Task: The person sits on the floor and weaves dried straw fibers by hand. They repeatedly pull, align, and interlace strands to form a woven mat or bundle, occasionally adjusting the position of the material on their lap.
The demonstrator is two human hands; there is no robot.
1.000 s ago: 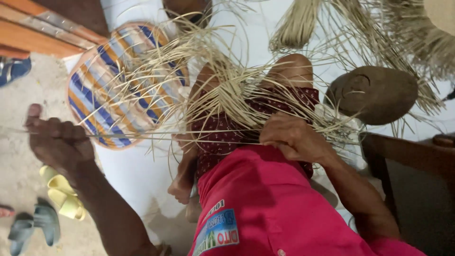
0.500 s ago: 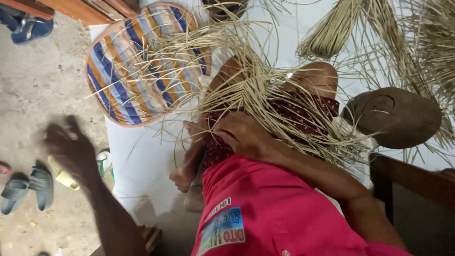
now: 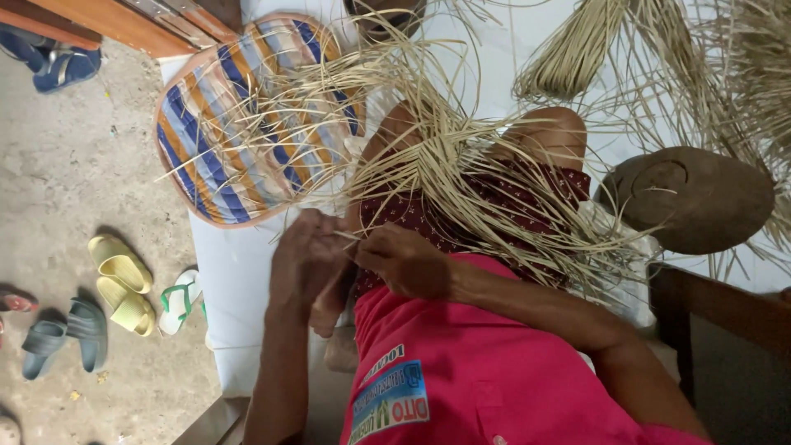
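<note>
Hands are meeting low over the lap: left hand [image 3: 303, 257] and right hand [image 3: 404, 262] are almost touching, fingers curled, each pinching thin pale straw strands [image 3: 350, 236] between them. Grip is closed on the strands on both sides; which exact strands, can't tell, too fine.

Work piece: woven straw piece [image 3: 449, 177] is sitting on the knees, over the dark red patterned cloth [image 3: 494, 206]. A small tight woven patch is showing at the centre, with long loose strands fanning out in all directions. Judging from that, the weaving is looking early-stage: only the core is interlaced, most of the strand length is unwoven. How far the woven part extends under the loose ends is hidden.

Pose: both forearms are coming in from the bottom of the view, left arm running nearly straight up, right arm angling in from the lower right across the pink shirt [image 3: 461, 363]. Wrists are bent inward, fingertips pointing at each other at the near edge of the piece.

Around it: striped round cushion [image 3: 206, 140] is lying beyond the left hand on the white sheet [image 3: 231, 272], partly under stray strands. Brown hat-shaped form [image 3: 692, 198] is sitting to the right. Bundle of straw [image 3: 577, 49] is lying further away, top right. Yellow sandals [image 3: 119, 280] are on the concrete floor [image 3: 66, 165], well apart.
</note>
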